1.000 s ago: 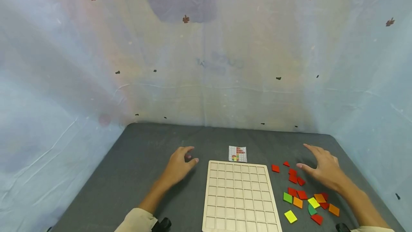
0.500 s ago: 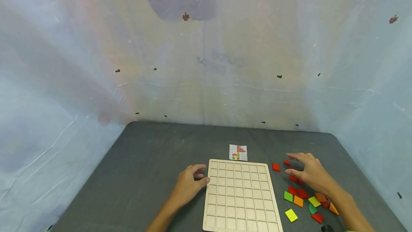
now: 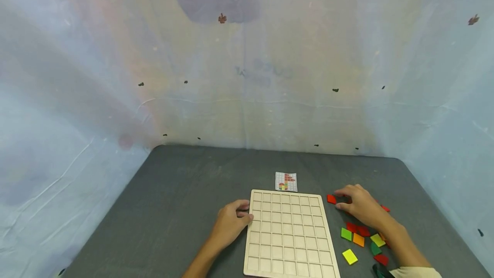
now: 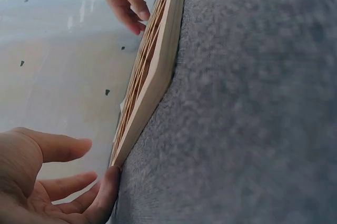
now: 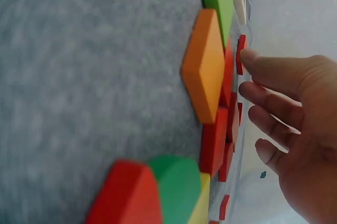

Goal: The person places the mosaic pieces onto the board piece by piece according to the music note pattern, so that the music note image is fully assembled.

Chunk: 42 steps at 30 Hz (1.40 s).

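Observation:
A pale wooden board with a grid of square cells lies on the table. My left hand is at its left edge, loosely bent; in the left wrist view one fingertip of the left hand meets the board corner. Over the red tiles on the right, my right hand reaches forward, with fingertips right at a red square tile. In the right wrist view, thumb and fingers of the right hand stand apart, holding nothing. Some red tiles are hidden beneath that hand.
Behind the board lies a printed pattern card. Nearer tiles include a light green one, an orange one, a yellow one and a dark green rounded one. A pale curtain hangs behind the dark table.
My left hand has moved right and nearer, up to the board's edge. My right hand has swung left across the red tiles to the red square. The board and tiles have stayed put.

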Motion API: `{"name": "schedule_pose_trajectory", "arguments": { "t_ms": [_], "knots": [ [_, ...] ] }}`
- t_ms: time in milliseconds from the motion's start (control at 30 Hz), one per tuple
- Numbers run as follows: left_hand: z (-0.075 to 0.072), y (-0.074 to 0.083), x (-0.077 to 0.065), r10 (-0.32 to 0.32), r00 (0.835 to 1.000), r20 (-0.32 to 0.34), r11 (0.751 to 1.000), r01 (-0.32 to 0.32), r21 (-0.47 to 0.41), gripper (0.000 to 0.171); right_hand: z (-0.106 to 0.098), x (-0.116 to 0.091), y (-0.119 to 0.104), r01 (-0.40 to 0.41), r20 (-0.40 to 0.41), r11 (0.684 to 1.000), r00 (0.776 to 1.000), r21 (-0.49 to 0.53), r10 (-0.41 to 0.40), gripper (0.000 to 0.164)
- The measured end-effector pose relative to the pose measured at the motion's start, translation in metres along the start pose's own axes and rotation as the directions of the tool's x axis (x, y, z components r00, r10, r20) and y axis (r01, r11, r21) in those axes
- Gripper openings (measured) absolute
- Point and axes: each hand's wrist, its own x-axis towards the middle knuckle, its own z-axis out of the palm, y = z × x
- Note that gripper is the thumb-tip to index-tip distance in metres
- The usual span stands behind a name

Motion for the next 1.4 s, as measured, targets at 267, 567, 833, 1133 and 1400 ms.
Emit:
{"name": "schedule_pose_trajectory", "arguments": {
  "t_ms": [267,567,833,1133,1400],
  "knots": [
    [0.003,-0.003,0.007,-0.022,1.000,-0.021,1.000,0.022,-0.007,0.042,0.004,0.007,-0.003,-0.013,0.021,0.999,1.000,-0.045,0.014,0.032],
    [0.003,-0.002,0.008,-0.010,0.999,-0.031,1.000,0.011,0.013,0.047,0.004,0.009,-0.005,-0.017,0.009,0.999,1.000,-0.043,0.017,0.028],
    [0.002,0.003,0.005,-0.011,1.000,-0.006,1.000,0.011,-0.005,0.052,0.005,0.007,-0.002,-0.022,-0.010,0.999,1.000,-0.047,0.022,0.027],
    [0.001,0.001,0.005,-0.015,1.000,-0.011,1.000,0.015,-0.008,0.053,0.003,0.003,-0.012,-0.026,-0.037,1.000,0.999,-0.008,0.025,0.032],
    [0.001,0.000,0.005,-0.017,1.000,-0.001,1.000,0.017,-0.019,0.054,0.003,0.006,-0.030,-0.019,-0.022,0.993,1.000,0.118,0.022,0.032]
  ]
}}
